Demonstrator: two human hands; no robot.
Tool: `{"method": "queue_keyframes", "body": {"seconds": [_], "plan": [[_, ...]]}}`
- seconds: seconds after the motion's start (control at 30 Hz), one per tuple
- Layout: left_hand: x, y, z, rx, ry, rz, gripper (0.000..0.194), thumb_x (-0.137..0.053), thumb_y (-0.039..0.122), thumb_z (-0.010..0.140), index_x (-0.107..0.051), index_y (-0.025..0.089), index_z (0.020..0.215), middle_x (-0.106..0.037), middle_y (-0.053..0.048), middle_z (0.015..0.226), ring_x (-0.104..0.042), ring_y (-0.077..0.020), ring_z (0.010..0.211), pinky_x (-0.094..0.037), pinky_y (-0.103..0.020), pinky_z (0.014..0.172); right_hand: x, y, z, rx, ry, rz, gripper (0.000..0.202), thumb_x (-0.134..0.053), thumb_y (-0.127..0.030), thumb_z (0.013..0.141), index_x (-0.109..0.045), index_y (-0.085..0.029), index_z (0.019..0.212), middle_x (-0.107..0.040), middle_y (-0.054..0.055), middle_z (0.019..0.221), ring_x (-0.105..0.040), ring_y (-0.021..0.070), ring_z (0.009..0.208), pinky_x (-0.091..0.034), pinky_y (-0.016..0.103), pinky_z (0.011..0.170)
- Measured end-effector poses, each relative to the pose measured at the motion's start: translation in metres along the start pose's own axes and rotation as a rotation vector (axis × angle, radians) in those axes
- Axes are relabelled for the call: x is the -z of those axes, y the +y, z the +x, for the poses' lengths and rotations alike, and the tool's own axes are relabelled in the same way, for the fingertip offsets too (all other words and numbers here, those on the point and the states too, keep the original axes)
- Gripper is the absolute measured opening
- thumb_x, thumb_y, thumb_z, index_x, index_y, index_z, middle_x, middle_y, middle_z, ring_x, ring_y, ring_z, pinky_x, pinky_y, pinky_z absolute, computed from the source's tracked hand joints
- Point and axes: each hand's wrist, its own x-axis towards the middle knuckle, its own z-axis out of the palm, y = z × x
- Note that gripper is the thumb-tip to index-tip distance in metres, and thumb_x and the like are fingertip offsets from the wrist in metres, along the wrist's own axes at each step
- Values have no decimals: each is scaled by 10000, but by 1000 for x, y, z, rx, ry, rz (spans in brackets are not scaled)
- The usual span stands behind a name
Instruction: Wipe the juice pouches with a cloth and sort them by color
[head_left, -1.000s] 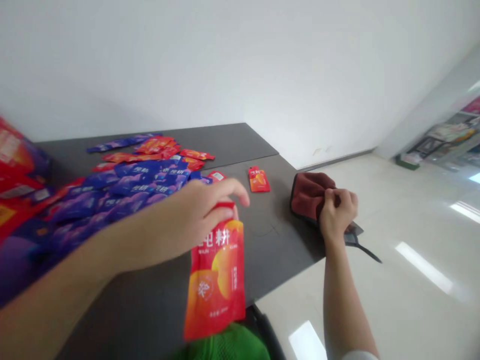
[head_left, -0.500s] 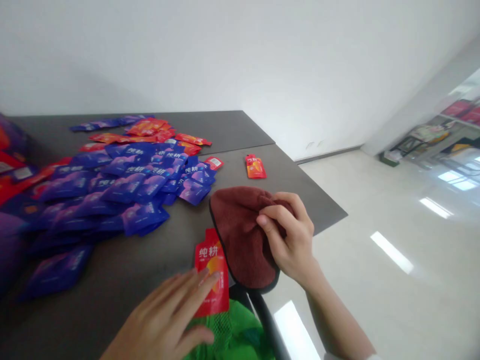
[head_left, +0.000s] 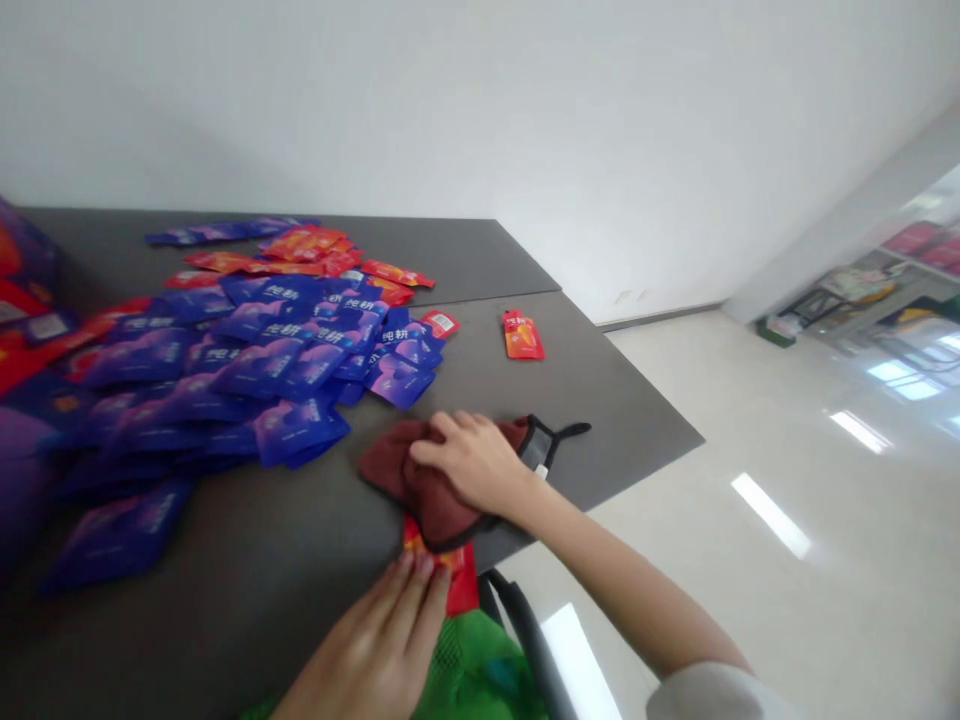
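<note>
My right hand is closed on a brown cloth with a black edge and a loop, pressed down near the table's front edge. The cloth partly covers a red pouch. My left hand lies flat with its fingertips on that red pouch, fingers stretched out and side by side. Left of the cloth is a large heap of blue pouches. One more red pouch lies alone behind the cloth.
Behind the blue heap lie several red pouches on the grey table. A green mesh item and a black curved bar are below the front edge. A white wall stands behind; shelving is far right.
My right hand has brought the cloth down and left onto the red pouch, and its loop now shows. My left hand has moved right, its fingertips now resting on the pouch.
</note>
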Motion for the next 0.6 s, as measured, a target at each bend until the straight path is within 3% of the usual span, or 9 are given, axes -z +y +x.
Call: {"method": "queue_keyframes", "body": {"seconds": [0.13, 0.2, 0.3, 0.37, 0.47, 0.53, 0.6], "plan": [[-3, 0, 27, 4, -98, 76, 540, -330, -87, 727, -614, 97, 1147, -666, -151, 1113, -643, -211, 1016, -556, -233, 734, 25, 15, -6, -122, 128, 64, 314, -317, -344, 965, -604, -221, 939, -524, 64, 963, -464, 170, 799, -356, 304, 712], [1, -4, 45, 59, -247, 4, 489, -359, -80, 740, -635, 105, 1098, -683, -160, 1054, -674, -217, 931, -563, -231, 632, 37, 6, -16, -66, 170, 133, 330, -320, -375, 962, -610, -226, 910, -522, 67, 1022, -457, 173, 834, -360, 310, 749], [10, -8, 68, 119, -455, -101, 412, -393, -80, 744, -675, 131, 958, -703, -120, 894, -693, -207, 746, -565, -270, 574, 40, -10, -27, 24, 94, 150, 247, -386, -381, 939, -596, -293, 1037, -511, 59, 1091, -440, 190, 881, -361, 326, 777], [13, -7, 76, 141, -445, -80, 406, -400, -87, 738, -672, 122, 956, -697, -117, 848, -691, -213, 732, -565, -279, 569, 31, -11, -27, 57, 20, 126, 269, -429, -350, 924, -535, -329, 1170, -487, 66, 1168, -432, 197, 919, -363, 332, 797], [11, -1, 80, 156, -349, 26, 400, -408, -83, 743, -650, 63, 1026, -691, -190, 919, -688, -248, 852, -564, -259, 572, 11, 6, -16, 108, -39, 52, 258, -448, -292, 911, -553, -322, 1144, -479, 68, 1193, -432, 202, 931, -358, 333, 800], [7, 3, 81, 137, -307, 61, 396, -416, -69, 760, -625, 29, 1083, -674, -239, 991, -669, -271, 938, -565, -249, 583, 1, 25, -4, 48, -44, -11, 225, -430, -288, 918, -588, -297, 1078, -514, 70, 1100, -447, 201, 898, -352, 330, 783], [4, 5, 85, 133, -283, 25, 403, -429, -56, 775, -602, 33, 1127, -660, -245, 1041, -652, -275, 984, -566, -255, 610, -2, 45, 8, -107, -39, -48, 232, -422, -312, 923, -593, -262, 1071, -528, 80, 1027, -469, 196, 859, -352, 322, 770]]}}
